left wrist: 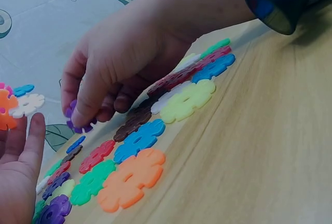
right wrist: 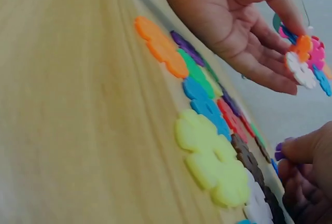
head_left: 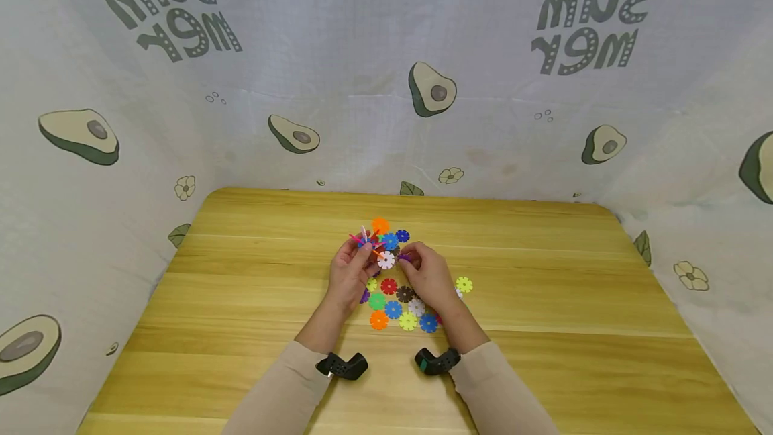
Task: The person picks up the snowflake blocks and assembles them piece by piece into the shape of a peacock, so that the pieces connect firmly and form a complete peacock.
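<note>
My left hand (head_left: 350, 272) holds a cluster of joined notched plastic discs, with white, orange, pink and blue ones showing. In the right wrist view the white disc (right wrist: 300, 70) sits on the near side of this cluster, beside an orange disc (right wrist: 302, 48). Between thumb and fingers my right hand (head_left: 430, 275) pinches a single purple disc (left wrist: 78, 119). It is apart from the cluster, a short way to its right in the head view. Below both hands, loose flower-shaped discs lie flat on the table, among them a red disc (head_left: 389, 286) and a green disc (head_left: 377, 301).
The loose discs spread over the wooden table (head_left: 253, 327), partly under my right hand. A yellow disc (head_left: 464, 284) lies to the right, an orange disc (head_left: 380, 225) at the back. A white curtain (head_left: 362, 139) printed with avocados stands behind the table.
</note>
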A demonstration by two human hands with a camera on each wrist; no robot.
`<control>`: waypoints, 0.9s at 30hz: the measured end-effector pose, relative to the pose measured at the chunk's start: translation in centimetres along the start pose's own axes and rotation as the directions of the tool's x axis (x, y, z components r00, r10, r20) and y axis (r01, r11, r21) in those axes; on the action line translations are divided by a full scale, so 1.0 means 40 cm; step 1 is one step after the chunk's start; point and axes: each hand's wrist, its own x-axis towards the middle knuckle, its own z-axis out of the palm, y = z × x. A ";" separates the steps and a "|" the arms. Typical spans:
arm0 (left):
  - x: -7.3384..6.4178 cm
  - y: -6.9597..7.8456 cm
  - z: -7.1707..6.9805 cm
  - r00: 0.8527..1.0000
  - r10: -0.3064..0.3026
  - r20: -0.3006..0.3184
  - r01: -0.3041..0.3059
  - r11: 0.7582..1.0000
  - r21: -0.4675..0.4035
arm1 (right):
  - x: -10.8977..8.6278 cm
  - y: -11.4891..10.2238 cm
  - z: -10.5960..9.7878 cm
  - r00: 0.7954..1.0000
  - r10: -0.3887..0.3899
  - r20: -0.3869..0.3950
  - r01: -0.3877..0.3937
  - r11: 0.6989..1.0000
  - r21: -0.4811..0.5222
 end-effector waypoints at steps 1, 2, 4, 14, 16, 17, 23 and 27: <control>0.000 0.000 0.000 1.000 -0.007 0.004 0.007 1.000 0.007 | 0.002 0.002 -0.003 0.999 0.001 -0.037 0.000 1.000 0.021; -0.001 0.001 0.000 1.000 -0.016 0.010 0.016 1.000 0.017 | 0.003 0.003 -0.006 0.997 0.005 -0.072 -0.002 0.999 0.054; -0.002 0.003 -0.001 0.999 -0.038 0.029 0.037 0.998 0.043 | 0.004 0.001 -0.013 0.991 0.021 -0.133 0.001 0.987 0.163; -0.014 0.002 -0.003 0.958 -0.168 0.232 0.124 0.974 0.191 | 0.001 -0.028 -0.030 0.962 0.021 -0.271 0.124 0.853 0.507; -0.016 0.000 -0.002 0.950 -0.182 0.255 0.114 0.959 0.258 | 0.000 -0.034 -0.030 0.965 0.018 -0.262 0.119 0.859 0.499; -0.017 -0.001 -0.001 0.949 -0.184 0.257 0.105 0.950 0.293 | -0.002 -0.039 -0.030 0.967 0.018 -0.253 0.114 0.859 0.499; -0.020 -0.006 -0.001 0.953 -0.177 0.246 0.065 0.913 0.403 | -0.032 -0.097 -0.053 0.978 0.013 -0.208 0.095 0.862 0.499; -0.019 -0.008 -0.003 0.955 -0.162 0.247 0.045 0.906 0.421 | -0.048 -0.126 -0.066 0.978 0.001 -0.210 0.104 0.866 0.489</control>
